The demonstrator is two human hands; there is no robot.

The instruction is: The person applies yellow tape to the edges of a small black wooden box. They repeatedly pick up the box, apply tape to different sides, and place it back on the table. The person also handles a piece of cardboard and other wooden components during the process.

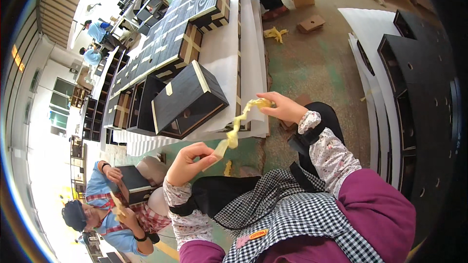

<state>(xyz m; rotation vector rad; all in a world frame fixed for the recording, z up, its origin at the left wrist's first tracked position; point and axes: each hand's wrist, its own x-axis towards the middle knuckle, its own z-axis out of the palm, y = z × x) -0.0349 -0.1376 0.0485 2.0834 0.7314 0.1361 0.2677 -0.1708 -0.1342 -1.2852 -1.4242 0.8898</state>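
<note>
A twisted strip of yellow masking tape [234,134] stretches between my two hands. My left hand [189,162] pinches its lower end, where the tape lies flatter. Its crumpled upper end is in the fingers of my right hand [285,108]. Just beyond my hands, a black wooden box [189,100] with an open front rests tilted on the white-covered stack, strips of tape along its edges. Neither hand touches the box.
More taped black boxes [161,44] line the stack. Black panels with cutouts [424,92] stand at the right. At the lower left a seated co-worker [114,204] holds a box and tape. A crumpled tape wad [276,34] and cardboard pieces [310,23] lie on the floor.
</note>
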